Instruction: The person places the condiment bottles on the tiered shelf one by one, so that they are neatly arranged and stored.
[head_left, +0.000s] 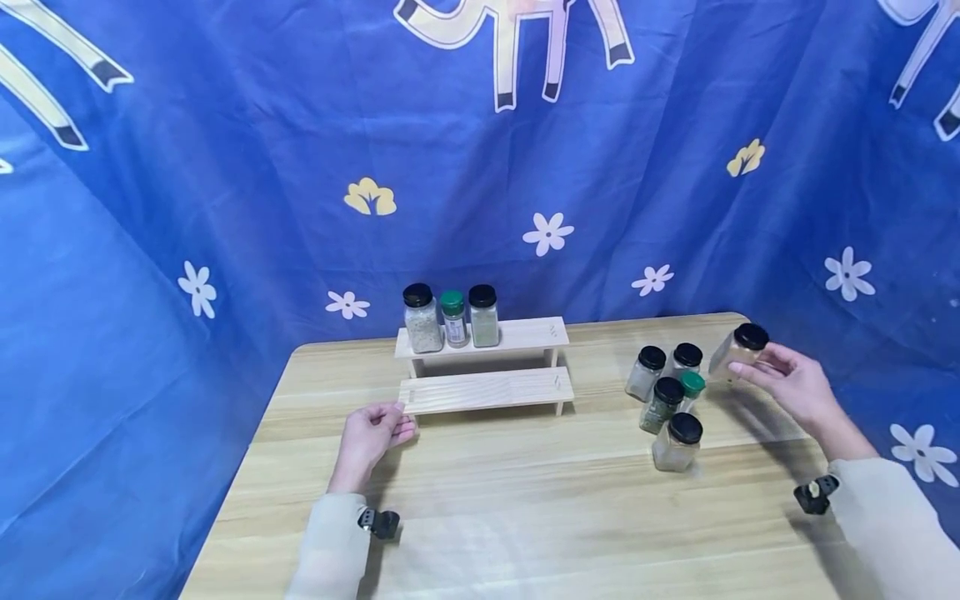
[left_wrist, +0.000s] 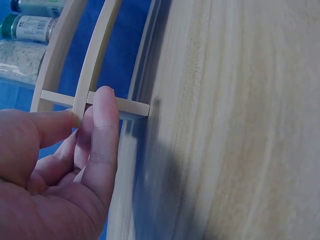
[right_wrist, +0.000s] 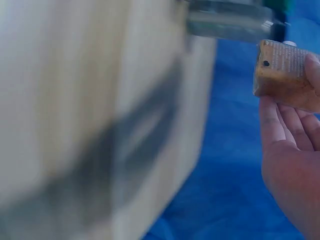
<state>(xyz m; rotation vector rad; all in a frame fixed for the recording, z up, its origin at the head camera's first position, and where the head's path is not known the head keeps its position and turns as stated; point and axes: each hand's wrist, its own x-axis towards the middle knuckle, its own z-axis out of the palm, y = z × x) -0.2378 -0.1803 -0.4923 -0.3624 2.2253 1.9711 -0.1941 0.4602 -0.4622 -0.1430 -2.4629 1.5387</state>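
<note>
My left hand pinches the left end of the lower step of a pale wooden two-step rack. In the left wrist view, thumb and forefinger sit on either side of the wooden strip. At the right, my right hand holds a black-lidded spice jar, slightly tilted and raised off the table. Orange-brown powder and a printed label show on this jar in the right wrist view. Three jars stand on the upper step: a large black-lidded one, a small green-lidded one and another black-lidded one.
Left of the right hand, several spice jars stand grouped on the wooden table, among them a green-lidded one and, nearest me, a black-lidded one. A blue patterned cloth hangs behind the table and at both sides.
</note>
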